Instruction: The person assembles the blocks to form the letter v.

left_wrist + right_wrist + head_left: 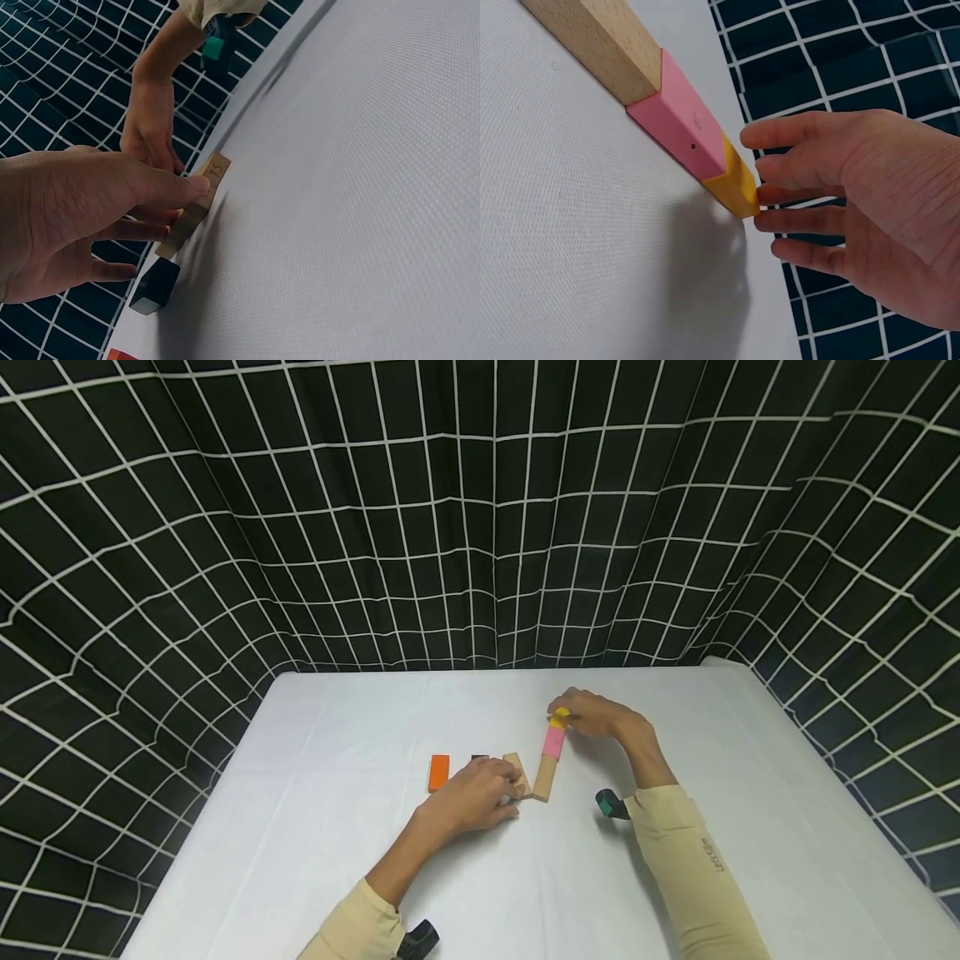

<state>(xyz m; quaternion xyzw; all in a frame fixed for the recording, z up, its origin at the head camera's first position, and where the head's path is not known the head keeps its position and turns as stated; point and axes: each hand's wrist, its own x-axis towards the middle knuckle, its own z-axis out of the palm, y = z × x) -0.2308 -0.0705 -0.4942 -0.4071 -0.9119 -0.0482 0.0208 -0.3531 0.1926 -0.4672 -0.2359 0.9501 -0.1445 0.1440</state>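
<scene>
My left hand (474,795) pinches a plain wooden block (196,206) between thumb and fingers; in the left wrist view, its face bears small dark marks. Just beyond that block's end lies a black block (156,285), mostly covered by the hand in the head view. To the right, a plain wooden block (545,779), a pink block (553,742) and a yellow block (559,719) lie end to end in a row. At the yellow end is my right hand (885,202), its fingers loosely extended, with fingertips at or very near the yellow block.
An orange block (438,773) lies left of my left hand. The blocks lie on a white-covered table (360,718). Black curtains with a white grid (465,527) rise behind the table's far edge and along both sides. Each sleeve carries a small dark wrist device (611,803).
</scene>
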